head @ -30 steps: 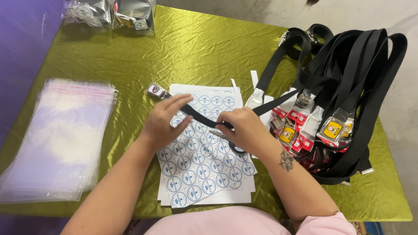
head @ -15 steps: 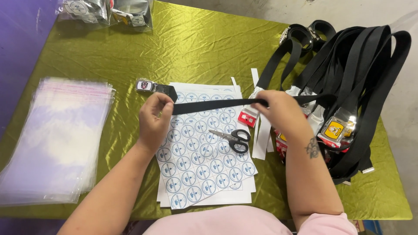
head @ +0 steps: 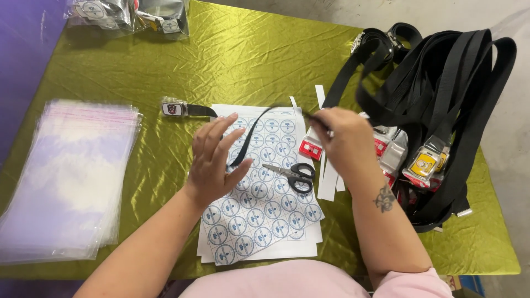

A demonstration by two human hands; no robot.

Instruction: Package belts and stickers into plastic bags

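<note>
Black belt strap (head: 248, 138): over sticker sheet (head: 259, 221) on desk (head: 232, 60). Right hand (head: 339, 140) fingers pinching strap end; left hand (head: 212, 160) fingers spread, thumb pressing strap. Best kept taut, flat, clear of scissors (head: 292, 174).

One head-worn camera looks steeply down from above the person's chest, facing away across the green table (head: 248, 60), close over both forearms; the far table edge sits at the top of view.
</note>
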